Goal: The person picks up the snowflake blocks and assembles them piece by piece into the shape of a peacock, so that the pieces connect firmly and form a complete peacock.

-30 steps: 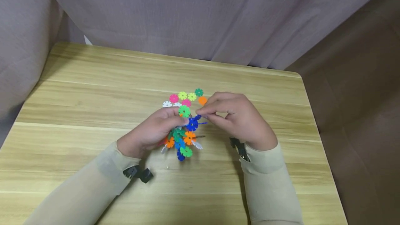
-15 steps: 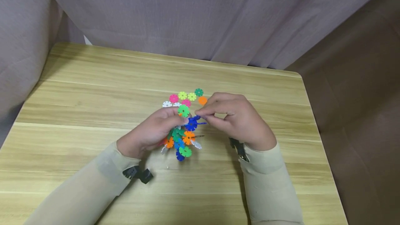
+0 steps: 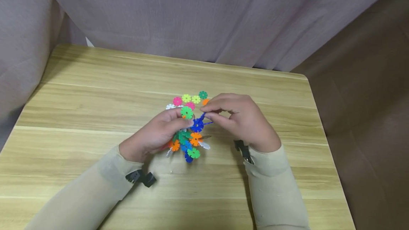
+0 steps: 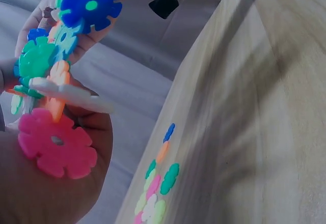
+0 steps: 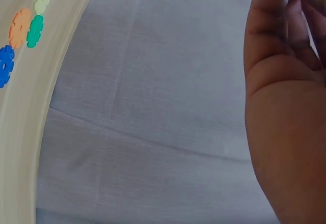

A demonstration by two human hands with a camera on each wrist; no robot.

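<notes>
Both hands had lifted slightly toward the far edge since the earlier frame, so the right hand [image 3: 243, 120] now partly covered the loose orange disc. From the head view, the left hand [image 3: 153, 134] gripped a cluster of joined plastic discs [image 3: 186, 141] just above the table [image 3: 80, 116], its fingers curled round it, while the right hand's fingers pinched a blue disc [image 3: 197, 125] at the cluster's upper side. Loose discs [image 3: 188, 99] lay on the table just beyond the hands. From the left wrist view, the cluster [image 4: 51, 81] sat against the palm, a pink disc [image 4: 57, 142] nearest. From the right wrist view, only the palm [image 5: 285, 112] showed, with a few discs [image 5: 23, 28] on the table.
</notes>
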